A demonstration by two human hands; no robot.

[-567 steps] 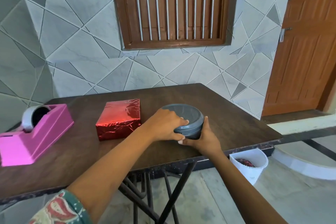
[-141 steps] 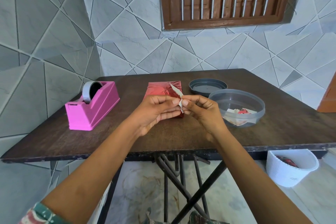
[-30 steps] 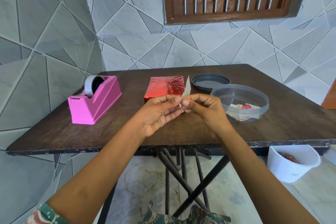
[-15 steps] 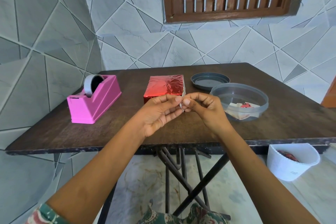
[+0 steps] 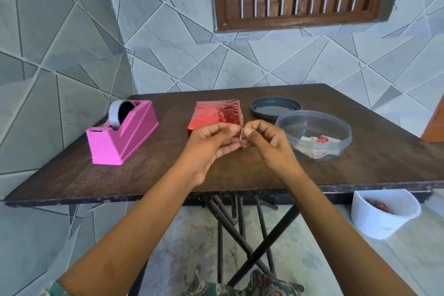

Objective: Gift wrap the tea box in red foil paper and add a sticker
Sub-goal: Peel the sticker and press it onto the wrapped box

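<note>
Two hands meet over the near edge of the counter (image 5: 149, 175). On the left hand (image 5: 211, 144) and the right hand (image 5: 269, 149) the fingers (image 5: 249, 131) are curled, thumb and forefinger tips of each pinching one small pale sticker (image 5: 241, 139) held edge-on; its face cannot be made out. Foil-wrapped red tea box (image 5: 217, 114) lies flat on the counter just behind the hands, front edge partly hidden by the left hand. Pink tape dispenser (image 5: 120, 138) stands well to the left. Grey lid (image 5: 275, 108) sits right of the box, with a clear tub (image 5: 312, 131) in front of it holding paper scraps. White bucket (image 5: 382, 216) is on the floor, lower right.
</note>
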